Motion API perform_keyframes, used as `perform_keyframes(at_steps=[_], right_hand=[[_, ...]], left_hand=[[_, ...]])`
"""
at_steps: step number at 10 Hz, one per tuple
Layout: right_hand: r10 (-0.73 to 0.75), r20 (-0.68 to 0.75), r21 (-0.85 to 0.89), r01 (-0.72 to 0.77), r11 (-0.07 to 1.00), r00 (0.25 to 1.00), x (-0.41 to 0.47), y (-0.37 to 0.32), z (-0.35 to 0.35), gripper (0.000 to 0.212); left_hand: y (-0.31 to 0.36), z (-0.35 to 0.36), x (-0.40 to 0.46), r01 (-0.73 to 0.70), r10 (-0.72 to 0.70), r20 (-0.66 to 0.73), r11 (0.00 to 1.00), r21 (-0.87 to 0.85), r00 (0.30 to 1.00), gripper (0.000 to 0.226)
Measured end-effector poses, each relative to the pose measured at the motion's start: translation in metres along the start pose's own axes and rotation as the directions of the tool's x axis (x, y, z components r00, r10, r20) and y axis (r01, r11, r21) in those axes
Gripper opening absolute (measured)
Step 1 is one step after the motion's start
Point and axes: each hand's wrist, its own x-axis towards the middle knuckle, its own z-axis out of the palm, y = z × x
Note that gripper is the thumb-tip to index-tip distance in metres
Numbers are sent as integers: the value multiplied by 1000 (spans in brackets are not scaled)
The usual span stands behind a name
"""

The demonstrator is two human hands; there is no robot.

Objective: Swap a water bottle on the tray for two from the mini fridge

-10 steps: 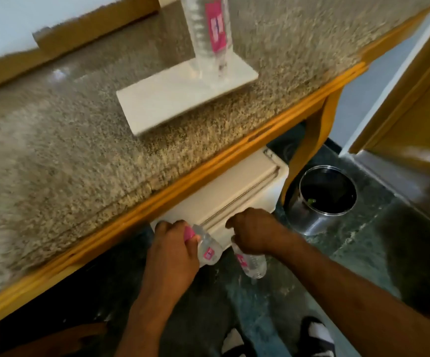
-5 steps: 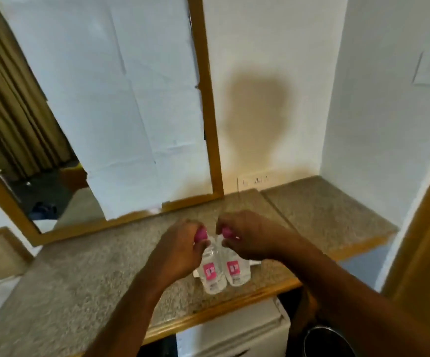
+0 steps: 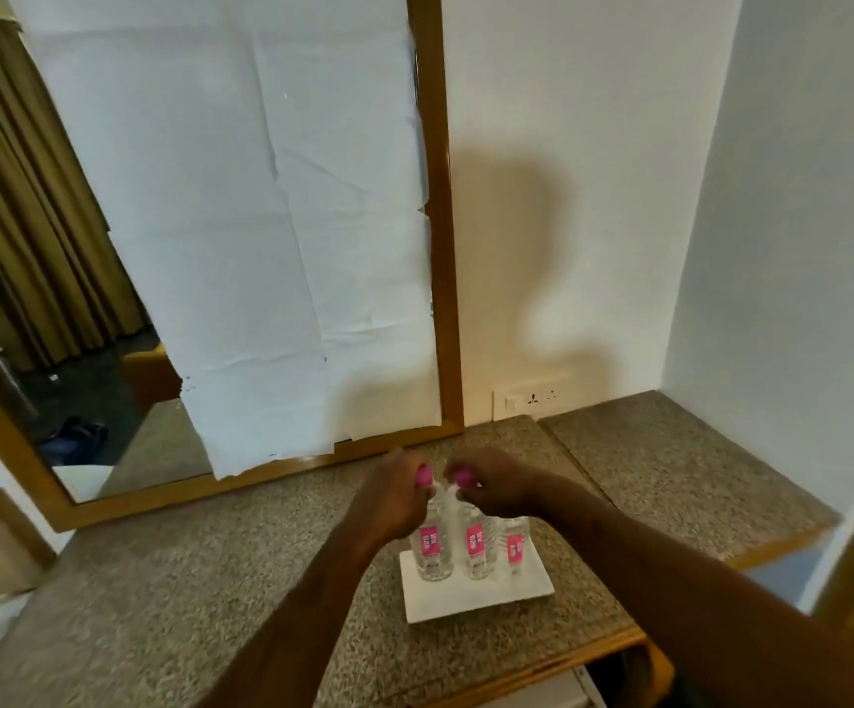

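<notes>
Pink caps pinched, left hand [image 3: 389, 495] and right hand [image 3: 496, 485] each grip an upright bottle on the tray [image 3: 471, 597].

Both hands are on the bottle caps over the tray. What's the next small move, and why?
Probably let go of both caps and draw the hands back. The left hand and right hand each grip a bottle that looks upright with its base on the tray. A third bottle, beside them, may be the one to remove next.
</notes>
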Motion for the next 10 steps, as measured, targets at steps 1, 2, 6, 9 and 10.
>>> perform_keyframes(at_steps=[1,2,6,9,10], right_hand=[[33,20,14,-33,999,999,13,12,20,24],[54,51,18,-54,998,997,19,21,32,23],[39,222,-176,1,984,974,38,49,45,30],[23,307,-176,33,984,951,48,53,36,40],[21,328,-135,24,991,944,51,54,29,45]], left_hand=[[-15,19,10,22,-21,45,1000,-21,999,10],[-21,29,14,33,-32,66,999,-20,997,10],[-29,64,25,91,-94,161,996,26,983,17],[-29,59,41,106,-110,256,994,31,960,25],[-25,52,45,119,-126,290,992,43,949,33]])
